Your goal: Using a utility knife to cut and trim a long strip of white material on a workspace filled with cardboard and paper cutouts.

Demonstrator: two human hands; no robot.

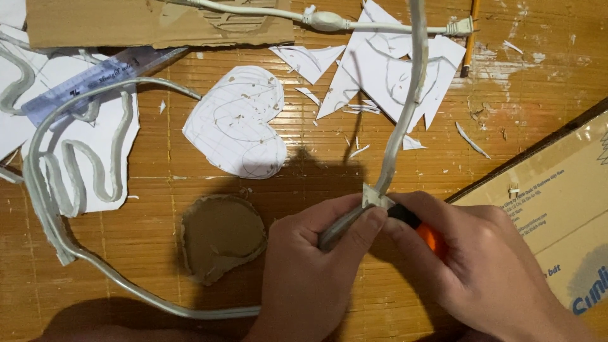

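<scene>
A pale grey flexible strip of tubing is gripped by the left hand, whose fingers are closed around it near the lower middle of the view, the thumb pressed on top. An orange-and-black utility knife is clasped in the closed right hand, and its blade is laid against the strip just beside the left thumb. From that spot the strip is seen rising towards the top edge, while its other part is looped across the wooden slatted tabletop to the left.

A heart-shaped piece of brown cardboard is found just left of the left hand, and a white paper heart with pencil lines lies above it. White paper offcuts are scattered at the upper middle, crossed by the strip. A transparent plastic ruler is set at the upper left over a white sheet bearing more grey strip. A white power cord with plug runs along the top, a pencil lies at the upper right, and a flattened cardboard box occupies the right edge.
</scene>
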